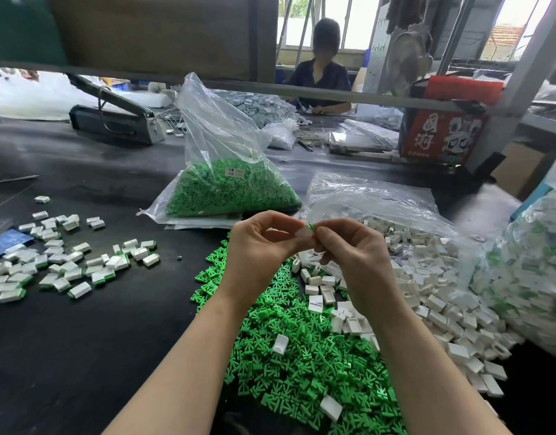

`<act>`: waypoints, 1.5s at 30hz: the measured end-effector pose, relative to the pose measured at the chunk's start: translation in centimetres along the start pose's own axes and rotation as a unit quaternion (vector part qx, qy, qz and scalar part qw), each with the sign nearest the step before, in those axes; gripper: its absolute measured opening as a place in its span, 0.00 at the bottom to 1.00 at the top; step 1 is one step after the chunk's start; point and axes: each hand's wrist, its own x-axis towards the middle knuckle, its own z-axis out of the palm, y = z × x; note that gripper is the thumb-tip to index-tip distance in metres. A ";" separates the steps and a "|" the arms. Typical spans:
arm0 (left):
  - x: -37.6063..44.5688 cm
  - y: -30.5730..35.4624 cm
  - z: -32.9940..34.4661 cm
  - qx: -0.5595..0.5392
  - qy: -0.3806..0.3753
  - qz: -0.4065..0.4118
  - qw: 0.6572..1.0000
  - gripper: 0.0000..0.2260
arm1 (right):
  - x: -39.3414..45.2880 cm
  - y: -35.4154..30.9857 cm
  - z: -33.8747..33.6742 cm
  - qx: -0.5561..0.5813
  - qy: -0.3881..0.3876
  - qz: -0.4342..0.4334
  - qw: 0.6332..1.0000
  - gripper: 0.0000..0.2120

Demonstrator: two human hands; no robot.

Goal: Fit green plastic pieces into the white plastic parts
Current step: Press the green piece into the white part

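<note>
Both hands raised above the counter (pixel 119 334), meeting at one small assembly. The left hand (pixel 258 252) and right hand (pixel 352 259) each have their fingers clamped on a white part (pixel 302 232) with a green piece (pixel 310 228) at its top. Loose green pieces (pixel 289 350) lie heaped at the near edge, white parts (pixel 437 296) toward the right edge, fitted units (pixel 60 262) toward the left edge; a bag of green pieces (pixel 226 183) stands mid-counter.

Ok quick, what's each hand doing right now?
Left hand: pinching the white plastic part.
Right hand: pinching the green plastic piece against that part.
</note>
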 end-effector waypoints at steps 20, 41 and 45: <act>-0.1 -0.2 -0.2 0.022 -0.007 0.001 1.000 0.09 | -0.2 0.0 0.3 -0.054 0.001 -0.055 0.997 0.07; -0.2 -0.1 -0.7 0.017 0.006 0.005 1.000 0.08 | 0.0 0.2 0.0 -0.026 -0.008 -0.004 1.000 0.10; -0.3 0.0 -0.7 0.022 0.009 0.003 1.000 0.08 | 0.0 0.1 -0.2 -0.031 -0.011 -0.017 0.999 0.08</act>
